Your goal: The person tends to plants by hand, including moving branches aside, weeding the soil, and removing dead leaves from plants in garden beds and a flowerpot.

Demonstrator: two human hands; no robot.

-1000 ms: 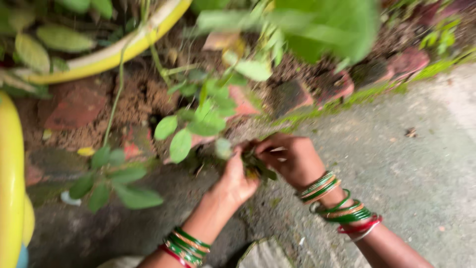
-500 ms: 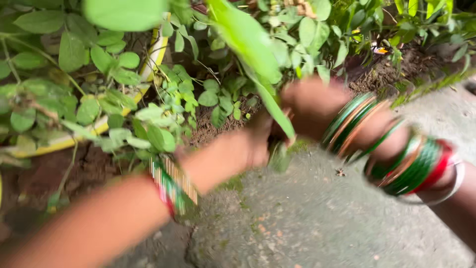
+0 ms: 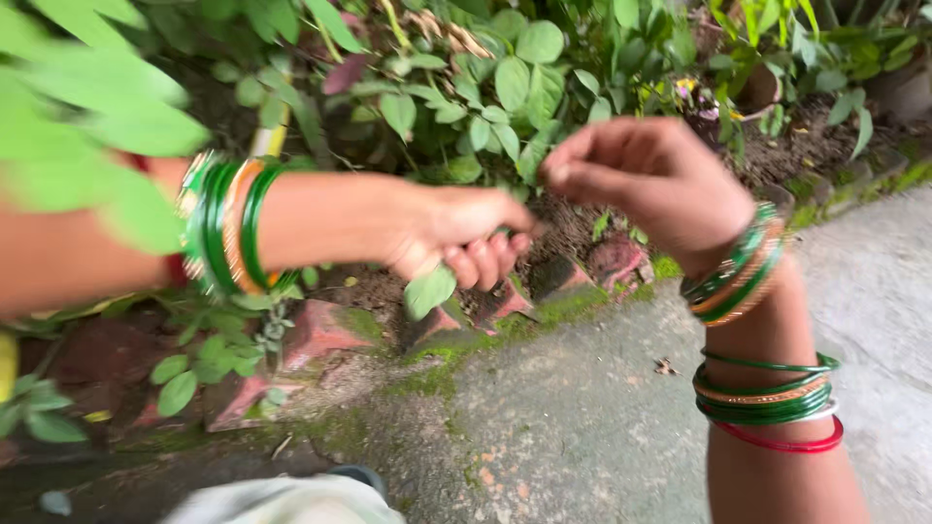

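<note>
My left hand [image 3: 466, 243] reaches in from the left, fingers curled around a small bunch of green leaves [image 3: 430, 289] that hangs below the fist. My right hand [image 3: 650, 180] is raised to its right, fingers pinched together with nothing visible between them, just in front of a leafy green plant [image 3: 505, 107] in the garden bed. Both wrists carry several green, gold and red bangles [image 3: 767, 393].
A row of slanted reddish bricks [image 3: 316, 335] with moss edges the soil bed. Grey concrete paving [image 3: 582, 427] lies in front. A blurred large leaf [image 3: 87, 126] hangs close to the camera at upper left. Pale cloth [image 3: 282, 500] shows at the bottom.
The view has shifted and steadied. My hands, close together low at the bed's edge a second ago, are now apart and higher, the right one lifted toward the plant.
</note>
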